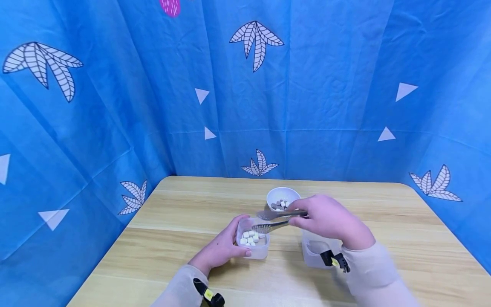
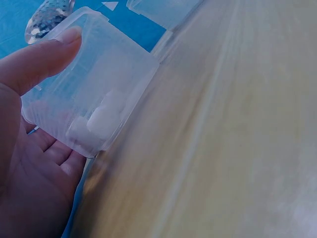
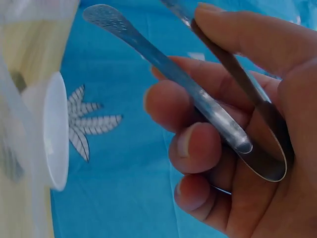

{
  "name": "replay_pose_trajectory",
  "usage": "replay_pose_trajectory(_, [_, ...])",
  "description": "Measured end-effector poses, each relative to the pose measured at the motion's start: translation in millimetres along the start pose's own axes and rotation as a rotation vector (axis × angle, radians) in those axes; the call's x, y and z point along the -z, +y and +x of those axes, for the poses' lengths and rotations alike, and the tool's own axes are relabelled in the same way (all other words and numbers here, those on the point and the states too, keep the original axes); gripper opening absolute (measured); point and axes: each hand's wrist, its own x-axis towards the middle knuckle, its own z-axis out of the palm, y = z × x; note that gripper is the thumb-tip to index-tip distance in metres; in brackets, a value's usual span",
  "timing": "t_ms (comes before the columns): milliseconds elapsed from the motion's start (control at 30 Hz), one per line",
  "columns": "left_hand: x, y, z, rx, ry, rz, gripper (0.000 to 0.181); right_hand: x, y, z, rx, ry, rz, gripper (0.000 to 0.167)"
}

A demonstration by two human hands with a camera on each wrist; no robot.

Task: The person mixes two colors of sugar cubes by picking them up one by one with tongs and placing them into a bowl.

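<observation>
My left hand (image 1: 226, 245) grips a clear square container (image 1: 258, 252) from its left side, thumb on the near wall. Several white cubes (image 1: 249, 238) lie in it; in the left wrist view, white pieces (image 2: 104, 121) show through the wall of the container (image 2: 114, 69). Metal tongs (image 1: 268, 226) are held in my right hand (image 1: 326, 216), their tips parted above the container's opening. In the right wrist view the fingers of my right hand (image 3: 228, 114) curl round the tongs (image 3: 198, 96), with nothing visible between the arms.
Behind the tongs stands a white bowl (image 1: 283, 192) with white and grey-brown pieces. A second clear container (image 1: 315, 259) sits under my right forearm, partly hidden. The wooden table (image 1: 184, 204) ends at a blue patterned curtain (image 1: 326, 106).
</observation>
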Motion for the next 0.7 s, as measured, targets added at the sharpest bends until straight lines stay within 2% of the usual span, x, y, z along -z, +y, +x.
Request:
replay_pose_trajectory(167, [1.6, -1.6, 1.0, -0.002, -0.012, -0.014, 0.104, -15, -12, 7.9, 0.064, -0.025, -0.033, 0.024])
replay_pose_trajectory(300, [2.0, -1.5, 1.2, -0.004, -0.015, -0.015, 0.103, -25, -19, 12.0, 0.08, -0.038, -0.052, 0.026])
replay_pose_trajectory(467, [2.4, -0.6, 1.6, -0.01, -0.011, 0.003, 0.102, -36, -24, 16.0, 0.101, -0.01, -0.109, 0.027])
replay_pose_trajectory(600, [2.4, -0.4, 2.0, -0.012, -0.014, -0.001, 0.102, -40, -28, 17.3, 0.12, 0.013, -0.145, 0.026])
replay_pose_trajectory(700, [2.1, -0.2, 2.0, -0.009, -0.018, -0.007, 0.102, -37, -34, 15.3, 0.104, 0.004, -0.15, 0.025])
